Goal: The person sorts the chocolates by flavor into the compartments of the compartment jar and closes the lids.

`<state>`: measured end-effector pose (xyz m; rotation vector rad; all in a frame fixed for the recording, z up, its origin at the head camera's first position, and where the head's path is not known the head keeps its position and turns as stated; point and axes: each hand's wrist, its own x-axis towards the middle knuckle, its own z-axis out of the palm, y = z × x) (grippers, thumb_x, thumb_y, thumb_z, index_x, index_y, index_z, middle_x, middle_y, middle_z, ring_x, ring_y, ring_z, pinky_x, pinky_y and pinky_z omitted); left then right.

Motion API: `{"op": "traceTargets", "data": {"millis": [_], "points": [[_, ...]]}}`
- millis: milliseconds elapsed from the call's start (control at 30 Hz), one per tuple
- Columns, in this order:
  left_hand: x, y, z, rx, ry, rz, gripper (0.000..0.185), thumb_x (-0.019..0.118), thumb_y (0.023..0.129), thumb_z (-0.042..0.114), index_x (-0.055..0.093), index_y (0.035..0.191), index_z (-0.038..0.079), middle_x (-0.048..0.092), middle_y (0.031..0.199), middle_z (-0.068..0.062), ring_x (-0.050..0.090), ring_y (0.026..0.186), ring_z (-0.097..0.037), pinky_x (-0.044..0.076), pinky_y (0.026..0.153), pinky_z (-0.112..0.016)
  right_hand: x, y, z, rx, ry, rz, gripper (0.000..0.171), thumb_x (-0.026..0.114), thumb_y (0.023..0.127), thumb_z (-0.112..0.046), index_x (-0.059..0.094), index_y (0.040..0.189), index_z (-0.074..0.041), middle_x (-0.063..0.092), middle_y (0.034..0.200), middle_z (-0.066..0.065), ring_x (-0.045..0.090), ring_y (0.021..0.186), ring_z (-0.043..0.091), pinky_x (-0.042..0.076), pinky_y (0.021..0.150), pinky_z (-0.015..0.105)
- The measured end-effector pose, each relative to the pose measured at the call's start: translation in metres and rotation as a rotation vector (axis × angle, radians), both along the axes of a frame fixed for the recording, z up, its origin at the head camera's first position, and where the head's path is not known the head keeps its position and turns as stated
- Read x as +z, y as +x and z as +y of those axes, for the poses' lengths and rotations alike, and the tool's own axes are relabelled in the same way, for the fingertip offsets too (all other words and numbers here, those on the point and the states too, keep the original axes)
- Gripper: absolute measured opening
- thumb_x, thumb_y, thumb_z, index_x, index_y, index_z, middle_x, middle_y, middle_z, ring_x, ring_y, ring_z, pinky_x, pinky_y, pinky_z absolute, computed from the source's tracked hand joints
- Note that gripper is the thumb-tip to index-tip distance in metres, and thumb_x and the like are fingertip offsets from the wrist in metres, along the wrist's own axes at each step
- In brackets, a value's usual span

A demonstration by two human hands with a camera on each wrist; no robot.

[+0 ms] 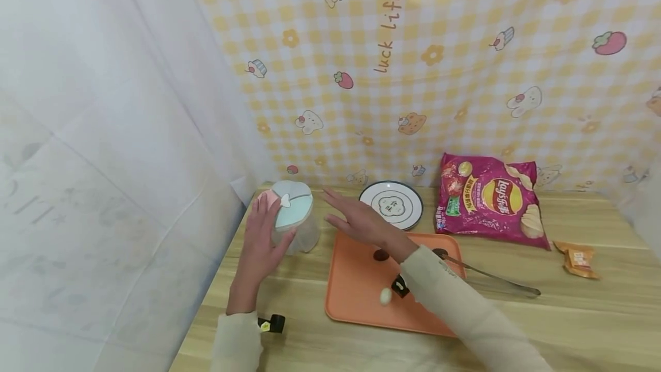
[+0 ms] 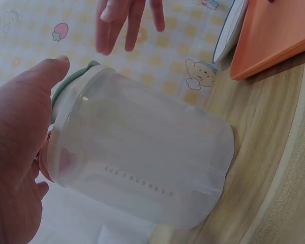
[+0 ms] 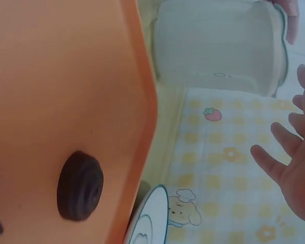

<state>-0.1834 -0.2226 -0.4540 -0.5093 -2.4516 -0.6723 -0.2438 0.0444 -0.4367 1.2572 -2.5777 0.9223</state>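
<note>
A translucent canister [image 1: 306,236] stands upright on the wooden table, its lid [image 1: 294,214] split into pink, grey and mint sections with a white centre piece. My left hand [image 1: 263,240] lies at the lid's left side, fingers over the pink section and thumb extended along the near side. Close up in the left wrist view, the canister's wall [image 2: 142,147] carries a column of small marks. Apart from the canister, to its right, my right hand [image 1: 361,220] hovers with straight, spread fingers, holding nothing. In the right wrist view its fingers [image 3: 287,140] point toward the canister.
An orange tray [image 1: 356,303] holds a dark brown round piece [image 3: 81,185] and a whitish oval piece [image 1: 385,296]. A long metal handle [image 1: 496,274] slants across its right rim. Behind are a white plate [image 1: 372,200] and a purple chip bag [image 1: 480,211]; an orange packet [image 1: 578,260] lies right.
</note>
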Motion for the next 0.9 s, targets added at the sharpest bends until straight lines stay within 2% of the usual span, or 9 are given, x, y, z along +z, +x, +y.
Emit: {"op": "traceTargets", "data": {"millis": [133, 333, 567, 800, 900], "points": [[-0.001, -0.002, 0.000, 0.003, -0.005, 0.025, 0.061, 0.064, 0.086, 0.037, 0.046, 0.137, 0.009, 0.024, 0.149, -0.023, 0.011, 0.138, -0.042, 0.015, 0.102, -0.066, -0.004, -0.010, -0.012, 0.013, -0.038, -0.028, 0.057, 0.048, 0.098, -0.035, 0.025, 0.149, -0.023, 0.014, 0.154, -0.006, 0.028, 0.135, 0.016, 0.034, 0.103, 0.040], [-0.003, -0.004, -0.001, -0.027, 0.011, 0.059, 0.051, 0.066, 0.086, 0.032, 0.053, 0.129, 0.008, 0.039, 0.142, -0.019, 0.023, 0.134, -0.044, 0.020, 0.102, -0.063, -0.012, -0.018, -0.022, 0.023, -0.083, -0.082, 0.060, 0.048, 0.097, -0.039, 0.023, 0.150, -0.024, 0.017, 0.154, -0.007, 0.023, 0.137, 0.013, 0.029, 0.106, 0.040], [-0.002, -0.002, -0.003, -0.038, 0.029, 0.032, 0.050, 0.065, 0.087, 0.031, 0.053, 0.129, 0.009, 0.040, 0.141, -0.018, 0.025, 0.133, -0.041, 0.024, 0.101, -0.061, -0.016, -0.019, -0.033, 0.058, -0.096, -0.131, 0.063, 0.052, 0.095, -0.039, 0.025, 0.150, -0.021, 0.014, 0.153, -0.013, 0.022, 0.136, 0.010, 0.029, 0.106, 0.040], [-0.004, -0.002, -0.005, -0.062, 0.041, 0.007, 0.046, 0.061, 0.090, 0.030, 0.052, 0.132, 0.012, 0.038, 0.144, -0.014, 0.024, 0.135, -0.036, 0.026, 0.100, -0.062, -0.014, -0.023, -0.036, 0.051, -0.038, -0.092, 0.065, 0.050, 0.094, -0.048, 0.025, 0.150, -0.025, 0.010, 0.155, -0.011, 0.019, 0.139, 0.018, 0.029, 0.105, 0.047], [-0.005, -0.003, -0.005, -0.076, 0.047, 0.002, 0.046, 0.060, 0.091, 0.030, 0.052, 0.132, 0.013, 0.037, 0.145, -0.011, 0.023, 0.136, -0.032, 0.025, 0.102, -0.060, -0.012, -0.025, -0.036, 0.066, -0.036, -0.070, 0.065, 0.051, 0.094, -0.047, 0.026, 0.149, -0.024, 0.011, 0.155, -0.008, 0.018, 0.139, 0.021, 0.028, 0.105, 0.049]]}}
